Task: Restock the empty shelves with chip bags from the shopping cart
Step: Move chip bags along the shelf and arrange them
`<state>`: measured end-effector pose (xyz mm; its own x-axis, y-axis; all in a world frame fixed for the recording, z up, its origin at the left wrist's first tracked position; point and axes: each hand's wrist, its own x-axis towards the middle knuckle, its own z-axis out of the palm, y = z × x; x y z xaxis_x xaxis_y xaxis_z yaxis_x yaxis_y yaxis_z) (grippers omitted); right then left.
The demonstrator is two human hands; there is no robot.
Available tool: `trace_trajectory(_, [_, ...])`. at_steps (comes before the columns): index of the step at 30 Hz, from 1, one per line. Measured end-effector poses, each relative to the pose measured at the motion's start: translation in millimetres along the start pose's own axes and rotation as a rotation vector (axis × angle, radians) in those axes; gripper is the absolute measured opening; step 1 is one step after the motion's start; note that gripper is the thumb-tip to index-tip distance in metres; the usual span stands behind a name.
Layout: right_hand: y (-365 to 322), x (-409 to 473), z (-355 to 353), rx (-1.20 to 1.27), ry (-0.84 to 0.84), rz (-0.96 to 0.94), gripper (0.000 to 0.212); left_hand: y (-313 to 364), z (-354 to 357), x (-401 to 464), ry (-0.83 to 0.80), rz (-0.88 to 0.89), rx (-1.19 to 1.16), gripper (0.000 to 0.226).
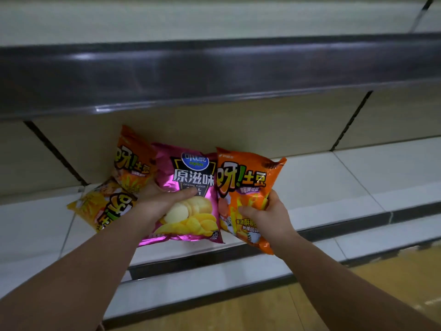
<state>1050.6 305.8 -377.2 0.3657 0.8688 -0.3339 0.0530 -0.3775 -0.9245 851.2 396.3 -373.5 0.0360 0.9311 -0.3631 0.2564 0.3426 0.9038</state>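
My left hand (pixel 158 203) grips a shiny pink chip bag (pixel 191 177) around its middle, thumb across the front, over the white middle shelf (pixel 334 182). My right hand (pixel 265 216) holds an orange chip bag (pixel 245 180) by its lower right side, just right of the pink one. An orange bag (pixel 132 161) leans upright against the beige back panel to the left. A yellow bag (pixel 102 206) lies tilted on the shelf below it, partly hidden by my left forearm.
A dark metal rail of the upper shelf (pixel 214 75) overhangs the bags. The white shelf stretches bare to the right. A lower shelf edge (pixel 214 278) and wooden floor (pixel 381 278) lie in front. The shopping cart is out of view.
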Motion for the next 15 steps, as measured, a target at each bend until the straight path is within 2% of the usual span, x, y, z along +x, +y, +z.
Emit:
trace_trajectory(3, [-13.7, -17.0, -13.7, 0.027, -0.009, -0.015, 0.046, 14.8, 2.5, -23.4, -0.021, 0.027, -0.033, 0.083])
trace_trajectory(9, [-33.6, -68.5, -56.8, 0.063, 0.014, 0.001, 0.046, 43.5, 21.7, -92.1, 0.039, 0.061, -0.002, 0.079])
trace_trajectory(12, [-42.0, -99.9, -84.9, 0.054, 0.051, 0.025, 0.047, 58.0, 38.7, -131.0, 0.034, 0.058, -0.002, 0.058])
trace_trajectory(15, [-53.8, -128.4, -118.6, 0.062, 0.097, 0.033, 0.048, 72.7, 60.0, -163.8, 0.004, 0.048, 0.005, 0.058])
